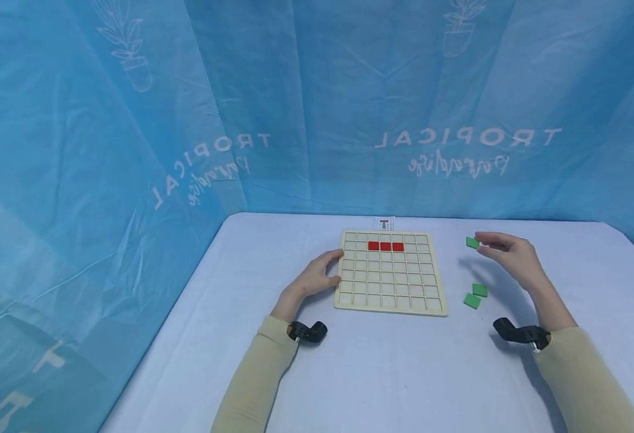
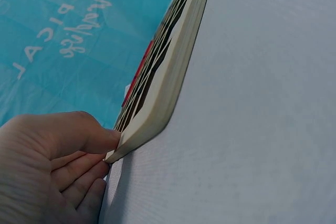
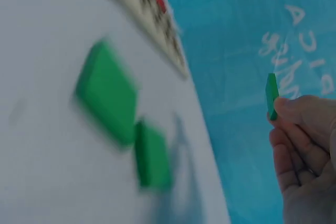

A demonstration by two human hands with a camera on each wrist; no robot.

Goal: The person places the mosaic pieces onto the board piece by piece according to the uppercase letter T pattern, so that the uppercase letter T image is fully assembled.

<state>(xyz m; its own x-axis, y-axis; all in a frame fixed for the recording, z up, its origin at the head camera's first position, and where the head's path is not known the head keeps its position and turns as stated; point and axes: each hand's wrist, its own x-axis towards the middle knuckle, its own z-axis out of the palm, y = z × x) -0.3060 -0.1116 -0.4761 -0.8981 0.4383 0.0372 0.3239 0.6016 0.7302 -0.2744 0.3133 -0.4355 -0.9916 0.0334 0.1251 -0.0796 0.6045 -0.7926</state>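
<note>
A pale wooden board (image 1: 390,273) with a raised grid lies on the table, three red tiles (image 1: 385,246) side by side in its second row from the back. My left hand (image 1: 312,278) rests against the board's left edge, thumb and forefinger spread along it; the left wrist view shows the thumb (image 2: 97,134) on the rim. To the right of the board, my right hand (image 1: 511,257) pinches a green square tile (image 3: 271,95) between thumb and fingers, raised over the table. Two more green tiles (image 1: 476,294) lie close together on the cloth, nearer to me.
A small white card (image 1: 384,224) with a printed grid and T figure sits at the board's back edge. White cloth covers the table (image 1: 360,367). Blue printed curtains (image 1: 349,108) hang behind and at the sides. Each wrist wears a black camera strap (image 1: 307,332).
</note>
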